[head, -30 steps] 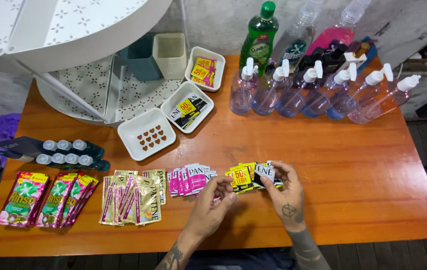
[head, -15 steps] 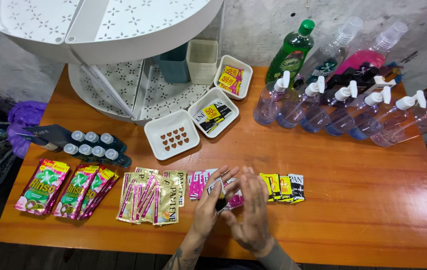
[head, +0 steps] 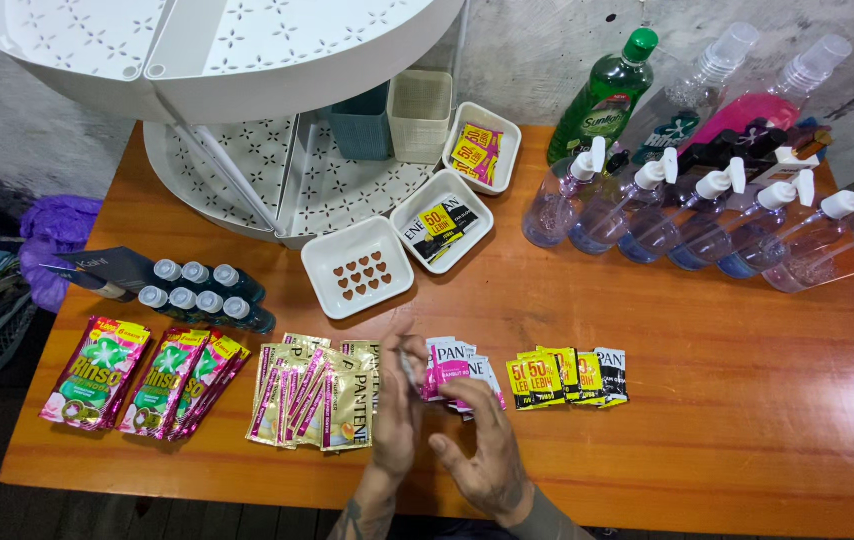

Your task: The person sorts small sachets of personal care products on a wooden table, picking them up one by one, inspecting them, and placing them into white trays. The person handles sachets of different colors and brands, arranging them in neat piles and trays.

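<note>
Two bare hands low in the frame's centre, over the orange worktop [head: 707, 400]. Left hand [head: 397, 405] upright, fingers together, touching the pink-and-white shampoo sachets [head: 452, 370] at centre; pinching one or only resting against them — cannot tell. Right hand [head: 482, 450] just below the same sachets, fingers loosely curled and spread, holding nothing. Just left of the hands: gold sachets [head: 317, 405] fanned out. Just right: yellow-and-black sachets [head: 567, 377] in a short row. Lower left: green-and-pink detergent packets [head: 142, 380], with small capped bottles [head: 202, 290] above them. Centre, above the hands: white tray with heart-shaped holes [head: 357, 268]. Upper right: clear pump bottles [head: 707, 215] in a row, green dish-soap bottle [head: 607, 95] behind. Upper left: white round tiered rack [head: 207, 60].
</note>
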